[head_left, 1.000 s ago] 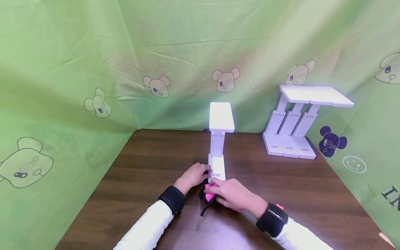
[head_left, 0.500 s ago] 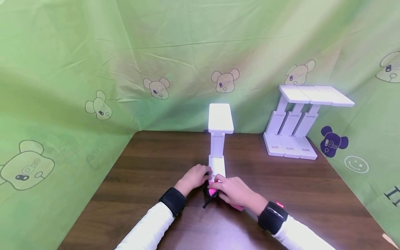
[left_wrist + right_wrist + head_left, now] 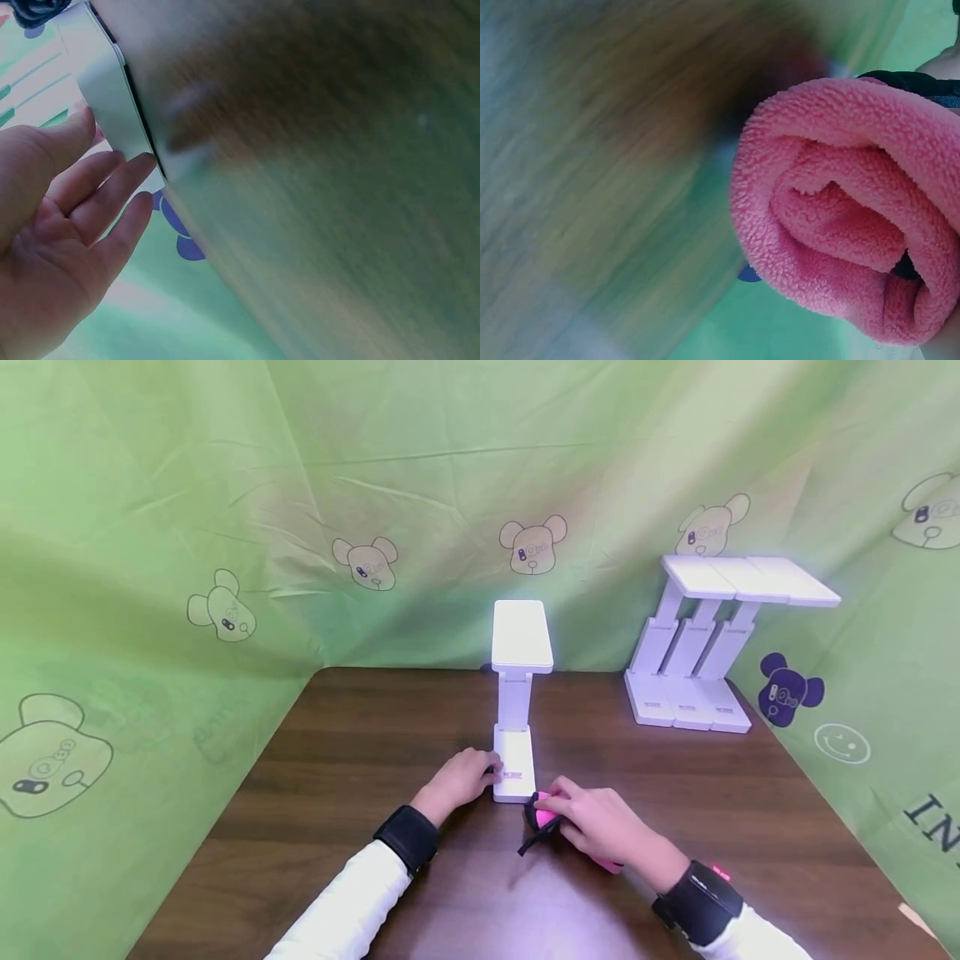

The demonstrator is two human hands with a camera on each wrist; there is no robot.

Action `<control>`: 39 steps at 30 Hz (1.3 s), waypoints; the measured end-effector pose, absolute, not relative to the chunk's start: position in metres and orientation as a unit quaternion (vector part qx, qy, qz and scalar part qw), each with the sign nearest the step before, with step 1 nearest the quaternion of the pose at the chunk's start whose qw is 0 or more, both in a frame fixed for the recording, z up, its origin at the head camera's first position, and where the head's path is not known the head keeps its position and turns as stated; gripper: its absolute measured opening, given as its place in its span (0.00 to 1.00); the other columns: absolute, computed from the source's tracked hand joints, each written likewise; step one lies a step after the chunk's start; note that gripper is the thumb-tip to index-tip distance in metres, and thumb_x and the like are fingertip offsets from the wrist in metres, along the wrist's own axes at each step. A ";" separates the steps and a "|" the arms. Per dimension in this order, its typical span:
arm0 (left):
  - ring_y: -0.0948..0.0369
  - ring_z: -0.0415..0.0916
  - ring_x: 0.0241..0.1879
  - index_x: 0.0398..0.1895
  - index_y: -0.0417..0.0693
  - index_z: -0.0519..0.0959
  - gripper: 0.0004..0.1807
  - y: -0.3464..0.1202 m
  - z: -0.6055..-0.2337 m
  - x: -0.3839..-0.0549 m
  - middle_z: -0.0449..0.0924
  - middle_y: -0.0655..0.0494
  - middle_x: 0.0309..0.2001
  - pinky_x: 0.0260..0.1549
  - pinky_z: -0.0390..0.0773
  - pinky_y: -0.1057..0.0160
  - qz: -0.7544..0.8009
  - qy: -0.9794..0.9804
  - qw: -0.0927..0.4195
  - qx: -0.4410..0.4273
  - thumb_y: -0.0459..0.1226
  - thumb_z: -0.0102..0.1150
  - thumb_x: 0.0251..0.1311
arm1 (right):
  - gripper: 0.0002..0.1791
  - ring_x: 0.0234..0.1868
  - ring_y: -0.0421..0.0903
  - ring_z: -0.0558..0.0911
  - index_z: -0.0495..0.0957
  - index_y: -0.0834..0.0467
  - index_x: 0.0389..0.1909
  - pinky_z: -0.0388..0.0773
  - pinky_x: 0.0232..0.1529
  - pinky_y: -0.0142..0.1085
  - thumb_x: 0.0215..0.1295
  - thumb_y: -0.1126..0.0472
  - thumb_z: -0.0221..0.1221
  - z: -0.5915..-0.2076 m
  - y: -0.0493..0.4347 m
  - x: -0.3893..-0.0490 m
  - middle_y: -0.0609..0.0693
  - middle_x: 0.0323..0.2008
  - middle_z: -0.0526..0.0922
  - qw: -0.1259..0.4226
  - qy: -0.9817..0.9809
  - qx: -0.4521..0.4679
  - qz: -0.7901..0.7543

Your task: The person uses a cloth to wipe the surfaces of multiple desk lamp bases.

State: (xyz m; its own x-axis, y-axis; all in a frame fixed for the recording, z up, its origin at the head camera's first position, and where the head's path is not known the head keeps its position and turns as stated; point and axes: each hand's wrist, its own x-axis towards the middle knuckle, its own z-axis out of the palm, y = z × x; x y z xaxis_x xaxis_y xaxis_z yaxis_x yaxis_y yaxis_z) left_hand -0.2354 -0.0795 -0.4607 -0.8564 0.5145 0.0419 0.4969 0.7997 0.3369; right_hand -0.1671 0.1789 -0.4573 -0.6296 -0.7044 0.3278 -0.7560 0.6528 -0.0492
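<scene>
A white desk lamp (image 3: 513,706) stands upright with its panel lit at the middle of the table. My left hand (image 3: 459,779) is at the left side of its base, fingers fairly straight; in the left wrist view the fingertips touch the edge of the lamp base (image 3: 112,82). To the right of the base, my right hand (image 3: 611,827) grips a rolled pink fleece cloth (image 3: 546,815) with a black strap (image 3: 538,837) hanging from it. The right wrist view shows the spiral end of the pink roll (image 3: 840,202) up close. My palm hides much of the roll.
Three matching lit lamps (image 3: 693,702) stand side by side at the back right of the brown wooden table (image 3: 360,727). A green curtain (image 3: 420,460) printed with bear heads surrounds the back and sides. A small pale object (image 3: 917,918) lies at the right edge.
My right hand has moved right with the pink roll, away from the front of the lamp base, whose front edge now shows. The left hand stays beside the base.
</scene>
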 end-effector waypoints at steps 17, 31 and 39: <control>0.56 0.80 0.41 0.41 0.53 0.83 0.05 -0.073 -0.457 -0.244 0.84 0.55 0.35 0.40 0.83 0.58 0.097 0.953 -0.043 0.285 0.39 0.68 0.64 | 0.18 0.32 0.41 0.80 0.83 0.44 0.52 0.81 0.30 0.35 0.60 0.57 0.69 -0.453 0.113 -0.191 0.45 0.43 0.76 0.158 -0.855 0.492 0.036; 0.59 0.73 0.31 0.42 0.53 0.81 0.09 -0.080 -0.455 -0.245 0.79 0.58 0.30 0.34 0.77 0.63 0.120 0.956 0.012 0.268 0.43 0.68 0.63 | 0.19 0.26 0.37 0.76 0.85 0.44 0.53 0.76 0.29 0.32 0.60 0.60 0.69 -0.455 0.163 -0.184 0.43 0.44 0.76 0.119 -0.894 0.425 0.085; 0.59 0.73 0.30 0.41 0.51 0.81 0.08 -0.080 -0.457 -0.244 0.79 0.58 0.30 0.33 0.76 0.63 0.137 0.950 0.018 0.279 0.42 0.68 0.64 | 0.19 0.24 0.38 0.74 0.87 0.49 0.50 0.75 0.25 0.32 0.56 0.62 0.71 -0.449 0.190 -0.170 0.47 0.42 0.78 0.131 -0.917 0.369 0.072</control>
